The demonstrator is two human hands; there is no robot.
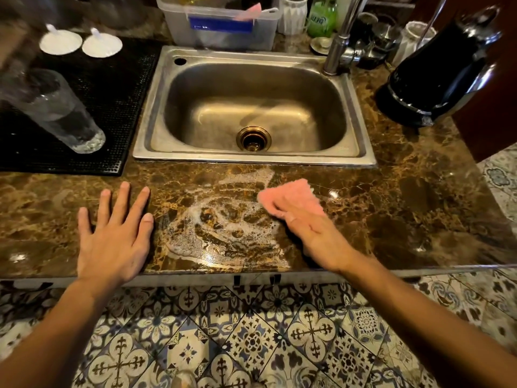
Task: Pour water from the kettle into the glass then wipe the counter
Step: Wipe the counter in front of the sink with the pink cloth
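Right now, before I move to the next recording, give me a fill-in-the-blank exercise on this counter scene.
The right hand holds a ____ cloth against the counter.
The glass stands on the black ____ beside the sink.
The kettle stands ____ of the sink.
The left hand lies flat, holding ____.
Missing words: pink, mat, right, nothing.

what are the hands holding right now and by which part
Right hand grips the pink cloth by its near edge on the counter; left hand lies flat, holding nothing.
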